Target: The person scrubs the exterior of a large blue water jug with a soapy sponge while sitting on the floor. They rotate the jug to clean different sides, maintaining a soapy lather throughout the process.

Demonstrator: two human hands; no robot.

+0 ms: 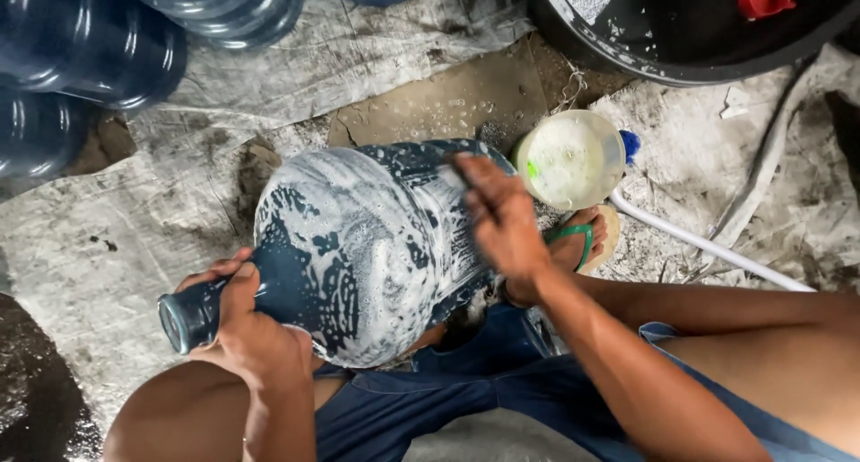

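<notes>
Large blue water jug [358, 247] lies on its side across the person's lap, centre of view, coated in white suds. Left hand [246, 332] grips the neck at 8 o'clock; right hand [502, 220] presses flat on the jug's base end at 3 o'clock, blurred. Risk: the soapy surface could let the jug slide off. Sudsy tub [573, 158] at 2 o'clock; more blue jugs [81, 41] at 10 o'clock.

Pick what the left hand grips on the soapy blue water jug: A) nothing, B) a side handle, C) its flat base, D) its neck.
D: the left hand wraps the narrow neck of the blue water jug, just behind its open mouth.
</notes>
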